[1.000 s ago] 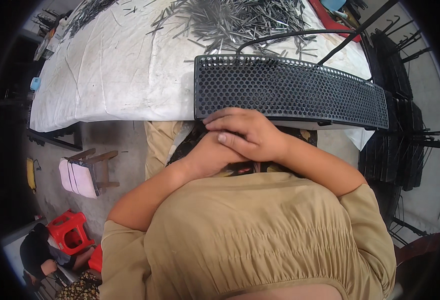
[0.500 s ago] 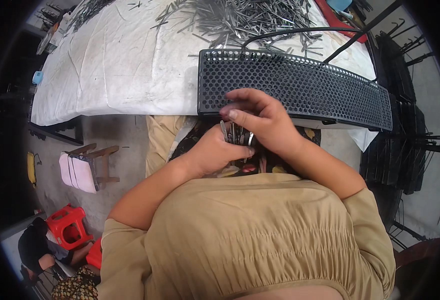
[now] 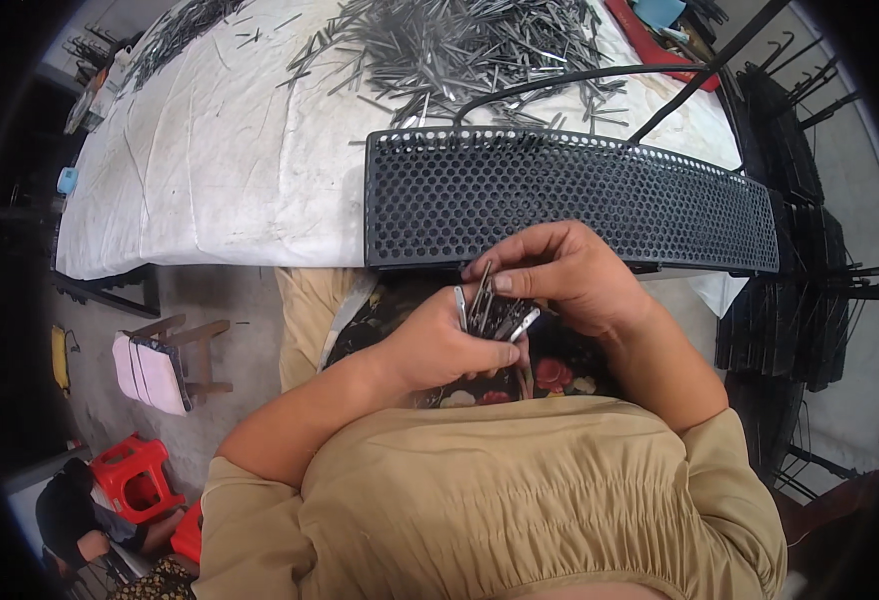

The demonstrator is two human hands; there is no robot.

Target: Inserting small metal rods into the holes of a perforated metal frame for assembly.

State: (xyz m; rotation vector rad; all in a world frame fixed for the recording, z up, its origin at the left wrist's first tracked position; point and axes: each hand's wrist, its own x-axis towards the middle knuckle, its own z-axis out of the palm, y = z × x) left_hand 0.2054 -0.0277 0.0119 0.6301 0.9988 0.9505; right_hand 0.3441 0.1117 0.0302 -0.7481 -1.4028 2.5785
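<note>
My left hand (image 3: 442, 343) is closed around a bundle of slim metal strips (image 3: 490, 312), held above my lap. Their ends stick up past the fingers, dark and silvery, and a few show a rounded tip. My right hand (image 3: 588, 285) is at the top of the bundle, with thumb and forefinger pinched on one of the strips. Just beyond my hands, at the table's front edge, stands a long black perforated metal panel (image 3: 570, 195) with rows of round holes. Small dark pieces sit along its upper edge.
A loose pile of similar strips (image 3: 460, 55) covers the far part of the white cloth-covered table (image 3: 210, 190). Black rods rise behind the panel. Dark racks (image 3: 805, 290) stand at the right. To the left are a padded stool (image 3: 150, 372), a red plastic stool (image 3: 138, 478) and another person (image 3: 70, 515).
My right hand has come down from above the bundle and now pinches a strip. The strips in my left hand have fanned out. The view has shifted slightly.
</note>
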